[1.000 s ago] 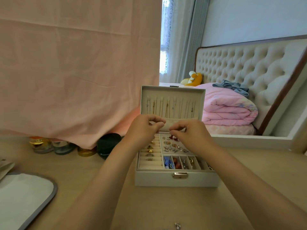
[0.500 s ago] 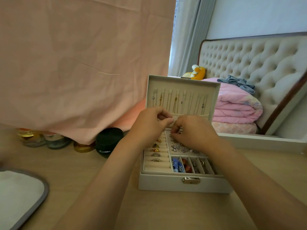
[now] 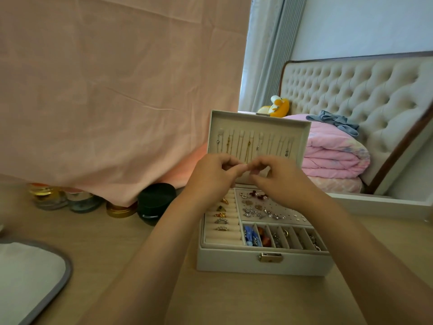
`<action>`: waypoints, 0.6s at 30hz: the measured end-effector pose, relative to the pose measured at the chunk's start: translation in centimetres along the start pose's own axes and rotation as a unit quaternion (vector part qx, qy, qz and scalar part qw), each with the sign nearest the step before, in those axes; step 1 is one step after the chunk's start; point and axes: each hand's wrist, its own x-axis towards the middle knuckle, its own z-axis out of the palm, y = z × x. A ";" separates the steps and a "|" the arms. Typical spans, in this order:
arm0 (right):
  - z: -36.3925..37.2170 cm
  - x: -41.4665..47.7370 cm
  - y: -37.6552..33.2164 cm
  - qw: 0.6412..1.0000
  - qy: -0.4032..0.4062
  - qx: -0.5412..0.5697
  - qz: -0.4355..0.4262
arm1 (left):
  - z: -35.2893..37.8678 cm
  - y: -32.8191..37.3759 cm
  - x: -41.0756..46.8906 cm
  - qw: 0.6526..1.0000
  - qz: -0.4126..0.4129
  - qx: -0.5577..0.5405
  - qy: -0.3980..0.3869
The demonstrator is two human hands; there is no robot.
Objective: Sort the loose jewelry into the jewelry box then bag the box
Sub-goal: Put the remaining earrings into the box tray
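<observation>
The jewelry box (image 3: 262, 263) is sitting open on the bench (image 3: 140, 254), right of centre, with its lid (image 3: 257, 124) standing upright at the back. The left hand (image 3: 210, 177) and the right hand (image 3: 278, 181) are hovering over the rear of the tray, fingers curling and tips meeting. Anything lying between them is too small to make out, so I cannot tell whether they are pinching a piece or only touching each other.

The hands are covering the lid's lower edge and the tray's back rows. The thin necklaces (image 3: 248, 146) hanging in the lid are disappearing behind the knuckles. Rings (image 3: 221, 221) are sitting in the rolled slots on the left, and small earrings (image 3: 260, 211) are lying on the perforated panel beside them. The front compartments (image 3: 281, 238) are holding blue and red pieces; the rest is blurring together.

A pink cloth (image 3: 117, 90) is hanging behind and to the left, hiding the tops of several jars (image 3: 49, 195) and partly covering a black jar (image 3: 155, 202) near the box. A grey-edged pad (image 3: 28, 277) is being cut off by the lower left corner. Beyond the box, a folded pink quilt (image 3: 332, 156) is lying against a tufted headboard (image 3: 351, 95).
</observation>
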 end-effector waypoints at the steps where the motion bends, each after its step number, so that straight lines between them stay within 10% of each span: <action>1: -0.2 -0.2 0.0 0.998 0.023 0.051 -0.010 | 0.1 0.1 0.0 1.000 -0.007 -0.007 0.000; 12: 0.3 -1.4 0.7 0.975 0.112 0.193 0.001 | 0.5 1.1 -0.2 0.995 -0.066 -0.055 -0.045; 18: 0.5 -1.1 2.4 0.986 0.094 0.118 0.073 | 0.2 0.4 -0.2 0.964 0.059 0.251 -0.066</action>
